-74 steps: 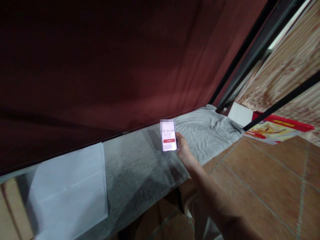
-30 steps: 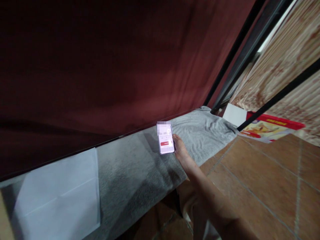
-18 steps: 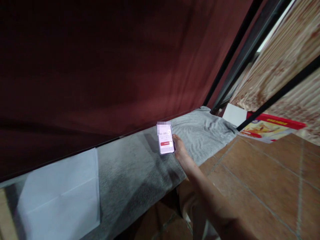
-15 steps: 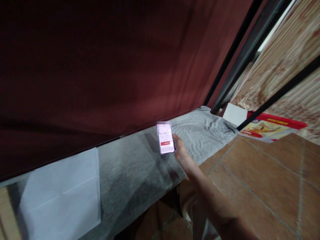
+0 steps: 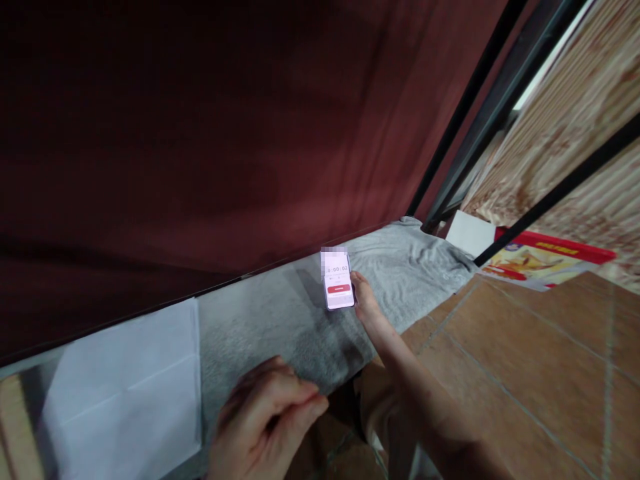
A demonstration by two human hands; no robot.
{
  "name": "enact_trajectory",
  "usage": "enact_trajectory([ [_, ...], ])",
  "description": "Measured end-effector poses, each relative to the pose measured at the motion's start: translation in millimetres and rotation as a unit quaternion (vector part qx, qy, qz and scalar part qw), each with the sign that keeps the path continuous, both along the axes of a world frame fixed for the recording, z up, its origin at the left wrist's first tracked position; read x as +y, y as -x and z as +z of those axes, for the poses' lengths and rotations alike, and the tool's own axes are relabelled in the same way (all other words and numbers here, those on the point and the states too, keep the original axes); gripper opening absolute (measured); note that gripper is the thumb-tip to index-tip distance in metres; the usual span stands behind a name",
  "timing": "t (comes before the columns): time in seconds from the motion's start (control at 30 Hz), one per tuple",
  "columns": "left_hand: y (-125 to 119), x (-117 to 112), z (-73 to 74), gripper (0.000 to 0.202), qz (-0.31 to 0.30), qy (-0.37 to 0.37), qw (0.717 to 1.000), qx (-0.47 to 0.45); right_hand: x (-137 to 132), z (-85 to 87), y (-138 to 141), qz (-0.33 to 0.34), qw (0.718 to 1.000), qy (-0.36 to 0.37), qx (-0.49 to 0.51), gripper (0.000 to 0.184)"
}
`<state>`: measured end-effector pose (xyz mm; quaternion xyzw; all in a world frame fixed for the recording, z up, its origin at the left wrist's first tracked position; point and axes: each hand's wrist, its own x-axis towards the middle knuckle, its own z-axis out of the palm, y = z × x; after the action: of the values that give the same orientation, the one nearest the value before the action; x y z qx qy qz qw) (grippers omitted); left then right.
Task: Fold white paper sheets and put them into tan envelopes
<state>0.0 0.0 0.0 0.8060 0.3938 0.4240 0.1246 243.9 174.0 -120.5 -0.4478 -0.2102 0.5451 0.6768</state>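
Observation:
A smartphone [image 5: 339, 280] with a lit screen is held over the grey cloth. Its screen shows a timer reading and a red button, with the top blurred out. My right hand [image 5: 364, 293] grips the phone by its right edge; most of the fingers are hidden behind it. Lower down, my left hand [image 5: 267, 420] is closed, the fingers curled and the thumb tip close against the index finger. Nothing shows between those fingertips. It hovers by the front edge of the cloth, apart from the phone.
Grey cloth [image 5: 400, 267] covers a narrow ledge against a dark red curtain-like surface [image 5: 225, 167]. A creased white sheet [image 5: 125, 393] lies at the left, beside a wooden piece [image 5: 17, 427]. Black bars [image 5: 560, 190] slant at the right, near a red-and-yellow printed box [image 5: 545, 257] on brown floor tiles [image 5: 520, 360].
My left hand has come into view from below. The phone and my right hand have shifted slightly right, and the timer reading on the screen has changed.

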Motion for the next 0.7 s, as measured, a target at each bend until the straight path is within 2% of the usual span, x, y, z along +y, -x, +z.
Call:
enact_trajectory([
  [0.07,-19.1,24.3,9.8,0.03,-0.042,-0.062,0.996,0.052,0.4,-0.4,-1.6,-0.003,1.0,0.002,-0.01,0.019],
  [0.1,-25.9,34.1,9.1,0.039,-0.046,-0.086,0.992,0.076,0.6,-0.6,-2.5,-0.003,1.0,0.003,-0.017,0.02],
  [0.17,-32.7,49.2,-2.4,0.046,-0.027,-0.096,0.988,0.114,1.1,-1.2,-4.2,0.0,1.0,0.004,-0.029,0.022],
  [0.27,-27.4,65.3,-32.2,0.046,0.003,-0.091,0.98,0.176,3.0,-2.8,-7.0,0.002,0.999,0.017,-0.031,0.023],
  [0.33,-16.1,75.2,-49.6,0.045,0.055,-0.074,0.971,0.223,5.4,-4.5,-10.1,-0.003,0.999,0.026,-0.031,0.024],
  [0.4,0.1,86.1,-61.2,0.041,0.122,-0.027,0.947,0.295,8.6,-6.6,-15.3,-0.009,0.999,0.031,-0.037,0.026],
  [0.43,9.9,91.7,-65.1,0.038,0.134,0.003,0.935,0.327,10.5,-7.7,-19.0,-0.012,0.998,0.033,-0.045,0.026],
  [0.53,43.8,106.2,-72.0,0.036,0.199,0.091,0.902,0.372,16.4,-10.1,-34.8,-0.02,0.996,0.042,-0.078,0.025],
  [0.7,99.4,112.6,-77.4,0.054,0.32,0.189,0.846,0.382,23.6,-10.5,-68.7,-0.045,0.992,0.058,-0.098,0.017],
])
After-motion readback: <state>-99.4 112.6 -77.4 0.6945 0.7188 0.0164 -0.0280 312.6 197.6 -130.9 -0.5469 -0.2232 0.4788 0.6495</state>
